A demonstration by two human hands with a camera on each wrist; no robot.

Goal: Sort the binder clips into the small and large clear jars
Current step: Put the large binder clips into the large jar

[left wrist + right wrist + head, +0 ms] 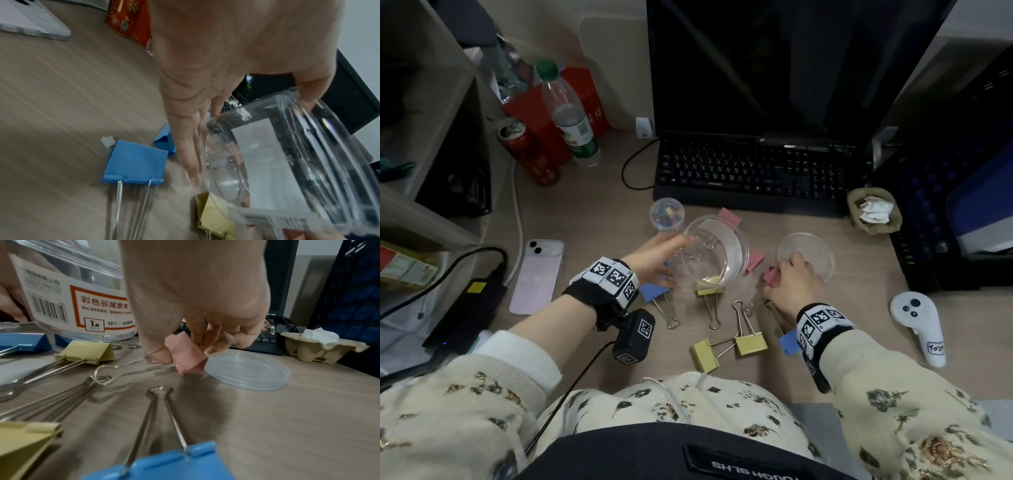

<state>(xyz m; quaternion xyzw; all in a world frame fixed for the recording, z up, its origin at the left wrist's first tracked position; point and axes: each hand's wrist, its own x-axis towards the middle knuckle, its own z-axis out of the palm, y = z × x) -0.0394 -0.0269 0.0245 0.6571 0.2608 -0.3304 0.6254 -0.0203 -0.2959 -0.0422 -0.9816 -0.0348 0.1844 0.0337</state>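
My left hand [654,260] grips the large clear jar [715,253] by its wall and rim and tilts it toward me; wire handles show inside it. The jar's label [82,305] reads binder clips. My right hand [787,284] pinches a pink clip [187,356] just above the desk, beside the jar's lid [806,255]. The small jar [667,214] stands behind and holds small clips. Loose large clips lie around: yellow clips [751,342], a blue clip [135,160] by my left fingers, another blue clip [164,465] under my right wrist, and a pink clip [755,260].
A black keyboard [750,171] and a monitor stand behind the jars. A phone [537,274], a red can [530,150] and a bottle [571,116] are on the left. A white controller [917,325] and a cardboard holder with tissue [873,209] are on the right.
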